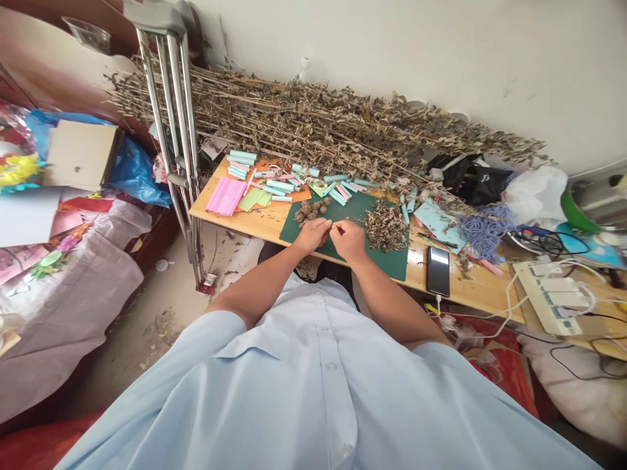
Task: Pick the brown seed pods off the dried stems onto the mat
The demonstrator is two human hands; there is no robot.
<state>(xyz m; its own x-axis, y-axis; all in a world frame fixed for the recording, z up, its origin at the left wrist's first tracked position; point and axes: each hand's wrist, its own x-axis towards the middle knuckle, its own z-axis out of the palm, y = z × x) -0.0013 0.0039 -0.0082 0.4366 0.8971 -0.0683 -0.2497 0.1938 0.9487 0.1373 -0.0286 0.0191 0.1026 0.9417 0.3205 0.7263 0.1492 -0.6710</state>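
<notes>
My left hand (pixel 314 236) and my right hand (pixel 348 239) meet over the front of a green mat (pixel 392 263), fingers curled and pinched close together. Whatever lies between the fingertips is too small or hidden to make out. Just behind my left hand sits a cluster of brown balls (pixel 311 209) that look rolled from dried leaf. To the right of my right hand is a loose heap of dried leaves (pixel 386 226). Rolled tubes of blue and pink paper (pixel 337 195) lie at the mat's back edge.
Long dried leafy stalks (pixel 313 124) span the back of the wooden table (pixel 225 220). Metal crutches (pixel 171 117) stand at its left end. On the right are a phone (pixel 437 271) on a cable, blue yarn (pixel 484 230) and a white power strip (pixel 548 298).
</notes>
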